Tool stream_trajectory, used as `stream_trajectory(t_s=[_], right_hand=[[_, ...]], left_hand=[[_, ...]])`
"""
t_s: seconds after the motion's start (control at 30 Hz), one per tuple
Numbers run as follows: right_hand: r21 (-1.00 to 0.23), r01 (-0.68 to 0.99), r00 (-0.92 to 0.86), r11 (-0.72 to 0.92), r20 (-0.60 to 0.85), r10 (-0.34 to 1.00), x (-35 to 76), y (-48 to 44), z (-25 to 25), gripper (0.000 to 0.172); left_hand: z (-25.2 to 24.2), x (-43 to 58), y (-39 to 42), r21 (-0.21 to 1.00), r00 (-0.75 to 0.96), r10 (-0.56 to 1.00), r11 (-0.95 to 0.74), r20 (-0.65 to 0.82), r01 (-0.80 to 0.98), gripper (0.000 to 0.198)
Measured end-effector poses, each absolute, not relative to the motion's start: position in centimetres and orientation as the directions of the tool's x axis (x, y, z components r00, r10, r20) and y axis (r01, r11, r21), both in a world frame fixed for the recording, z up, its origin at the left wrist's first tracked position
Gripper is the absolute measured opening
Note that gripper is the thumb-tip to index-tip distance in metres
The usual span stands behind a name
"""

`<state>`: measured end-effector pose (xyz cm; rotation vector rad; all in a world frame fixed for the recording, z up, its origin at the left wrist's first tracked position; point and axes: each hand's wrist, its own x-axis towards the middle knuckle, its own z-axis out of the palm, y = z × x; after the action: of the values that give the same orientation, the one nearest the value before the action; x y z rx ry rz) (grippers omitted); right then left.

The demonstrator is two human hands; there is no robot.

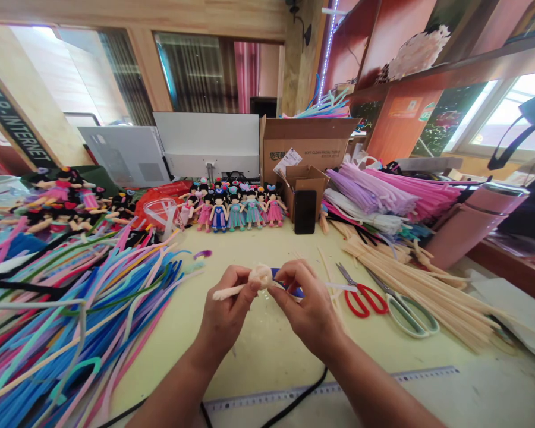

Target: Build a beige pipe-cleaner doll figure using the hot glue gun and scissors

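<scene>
A cream pipe cleaner (261, 276), wound into a small round coil, is held above the table between my two hands. My left hand (226, 302) is closed around its left side, and one straight end pokes out past the fingers. At the coil's right edge, my right hand (307, 297) pinches with thumb and fingertips; the exact spot it grips is partly hidden. Something blue (276, 274) shows behind the right fingers, its kind unclear. Red-handled scissors (365, 299) and green-handled scissors (412, 315) lie to the right of that hand.
Colourful pipe cleaners (129, 303) heap up at left. Cream pipe cleaners (423, 285) spread at right, near a pink flask (477, 223). Small dolls (236, 208) stand at the back beside a black phone (305, 212) and cardboard boxes (310, 142). A ruler (334, 387) and black cord (296, 402) lie in front.
</scene>
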<state>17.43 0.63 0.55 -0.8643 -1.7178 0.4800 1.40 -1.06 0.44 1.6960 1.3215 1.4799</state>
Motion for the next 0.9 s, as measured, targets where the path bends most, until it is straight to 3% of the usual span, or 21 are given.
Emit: stream_trajectory(t_s=[0.27,0.9], right_hand=[[-0.57,0.384,-0.173,0.727,0.729,0.663,17.26,0.35,0.49,0.008],[-0.626,0.388,-0.122,0.676,0.692,0.711,17.03,0.64,0.34,0.011]], left_hand=[[0.2,1.61,-1.22,0.799,-0.018,0.897,-0.384,0.441,0.462,0.024],[0.46,1.96,-1.57,0.664,0.057,0.862,-0.428,0.503,0.613,0.021]])
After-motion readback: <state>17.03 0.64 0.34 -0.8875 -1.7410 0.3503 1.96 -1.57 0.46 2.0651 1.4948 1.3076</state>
